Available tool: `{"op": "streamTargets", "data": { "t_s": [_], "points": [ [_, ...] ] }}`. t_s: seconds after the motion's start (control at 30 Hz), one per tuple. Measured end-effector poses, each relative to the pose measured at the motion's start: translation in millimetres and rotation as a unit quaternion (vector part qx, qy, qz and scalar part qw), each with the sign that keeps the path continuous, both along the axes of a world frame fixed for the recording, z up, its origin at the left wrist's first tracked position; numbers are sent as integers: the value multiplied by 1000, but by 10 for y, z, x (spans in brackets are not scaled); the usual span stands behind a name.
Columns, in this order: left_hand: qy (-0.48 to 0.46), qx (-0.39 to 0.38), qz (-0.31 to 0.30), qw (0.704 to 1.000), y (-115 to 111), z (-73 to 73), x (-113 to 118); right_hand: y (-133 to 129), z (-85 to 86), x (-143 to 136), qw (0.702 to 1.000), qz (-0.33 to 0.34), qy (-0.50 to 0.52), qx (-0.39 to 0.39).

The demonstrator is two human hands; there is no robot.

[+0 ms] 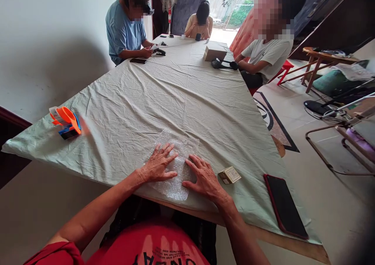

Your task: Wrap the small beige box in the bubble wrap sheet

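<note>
Both hands are lying flat, fingers spread wide, on a sheet of bubble wrap [175, 164] at the near edge of the table [187, 101]. The left hand [158, 165] is pressing its left half, fingers pointing toward one o'clock; the right hand [205, 179] is covering its right half, fingers toward eleven. The sheet's long axis is running from six to twelve o'clock, its near end reaching the table edge. Its clear outline is hard to trace. A small box [230, 175] is sitting at three o'clock, a phone [285, 206] beyond.

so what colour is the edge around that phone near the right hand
Red, around a black screen on the phone, seen in the head view.
</note>
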State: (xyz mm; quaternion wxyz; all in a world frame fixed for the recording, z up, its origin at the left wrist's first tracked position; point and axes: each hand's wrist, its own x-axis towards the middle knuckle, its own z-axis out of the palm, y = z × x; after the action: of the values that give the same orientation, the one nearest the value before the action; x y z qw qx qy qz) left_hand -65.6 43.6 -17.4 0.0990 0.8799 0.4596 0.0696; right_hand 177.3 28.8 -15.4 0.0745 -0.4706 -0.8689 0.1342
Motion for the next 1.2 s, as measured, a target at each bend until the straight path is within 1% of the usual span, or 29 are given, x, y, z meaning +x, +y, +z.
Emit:
{"op": "streamTargets", "data": {
  "t_s": [0.07, 0.13, 0.2, 0.27, 0.37, 0.47, 0.53, 0.57, 0.63, 0.67, 0.73, 0.8, 0.87, 0.97, 1.1, 1.2],
  "points": [
    [-11, 8, -22, 1000, -93, 12, 89, 35, -8, -1, 1000, 4, 2, 0],
    [-17, 1, -27, 999, -180, -24, 193, 87, -4, 20, 1000, 14, 7, -3],
    [-16, -10, -5, 1000, -248, -94, 292, 140, 15, 64, 1000, 22, 10, -10],
    [-14, -13, 31, 999, -294, -167, 372, 167, 54, 118, 1000, 23, 7, -15],
    [-16, -13, 65, 998, -332, -224, 444, 126, 162, 139, 1000, 2, -3, 3],
    [-18, -13, 63, 998, -354, -224, 477, 22, 307, -32, 999, -22, 11, 42],
    [-18, -10, 60, 998, -367, -219, 494, -26, 360, -251, 998, -13, 42, 47],
    [-17, -6, 62, 998, -373, -218, 502, -32, 355, -368, 997, 2, 62, 38],
    [-15, 4, 67, 998, -381, -223, 513, -4, 271, -558, 995, 42, 91, 10],
    [-14, 8, 66, 998, -382, -226, 513, 23, 198, -612, 995, 34, 99, 7],
    [-13, 5, 58, 998, -375, -231, 501, 77, 25, -620, 995, -11, 100, 8],
    [-12, -9, 47, 999, -362, -226, 477, 109, -132, -519, 993, -71, 92, 17],
    [-13, -21, 43, 999, -354, -208, 448, 113, -234, -372, 990, -108, 82, 32],
    [-24, -29, 39, 999, -364, -165, 399, 88, -289, -205, 991, -108, 65, 47],
    [-30, -14, 56, 998, -394, -133, 271, 61, -303, -171, 992, -96, 55, 62],
    [-24, -29, 20, 999, -394, -116, 140, 53, -301, -198, 991, -102, 52, 68]
  ]
}}
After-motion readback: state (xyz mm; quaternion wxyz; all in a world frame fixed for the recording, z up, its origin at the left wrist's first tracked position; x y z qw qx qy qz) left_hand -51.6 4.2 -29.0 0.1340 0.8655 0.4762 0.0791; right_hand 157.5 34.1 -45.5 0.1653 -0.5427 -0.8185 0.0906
